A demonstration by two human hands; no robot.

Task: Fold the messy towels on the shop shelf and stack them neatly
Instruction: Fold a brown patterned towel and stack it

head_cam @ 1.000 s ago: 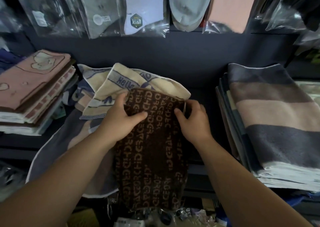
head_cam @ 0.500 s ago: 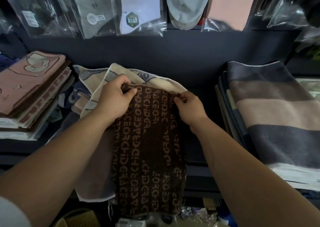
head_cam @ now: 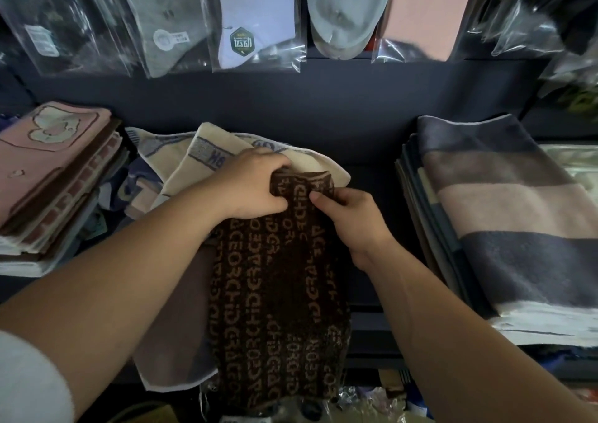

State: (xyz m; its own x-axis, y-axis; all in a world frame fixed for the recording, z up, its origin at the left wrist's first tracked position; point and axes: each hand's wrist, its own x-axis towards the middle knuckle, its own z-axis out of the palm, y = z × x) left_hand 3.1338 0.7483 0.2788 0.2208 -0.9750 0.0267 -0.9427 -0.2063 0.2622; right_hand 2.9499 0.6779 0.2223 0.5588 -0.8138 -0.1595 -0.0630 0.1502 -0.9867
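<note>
1. While the brown towel point(head_cam: 278, 293) is hanging over the shelf point(head_cam: 369, 322) front, its top is lying on the cream towel point(head_cam: 207, 164).
2. The left hand point(head_cam: 255, 186) is curling its grip over the brown towel's top edge; the right hand point(head_cam: 352, 219) is pinching that edge just beside it.
3. Compared with half a second ago, the hands are sitting closer together, and the top edge is bunching narrower.
4. The striped stack point(head_cam: 501, 212) is lying unchanged at the right.

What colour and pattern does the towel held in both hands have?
The towel is dark brown with rows of tan letters, seen best in the head view.
</note>
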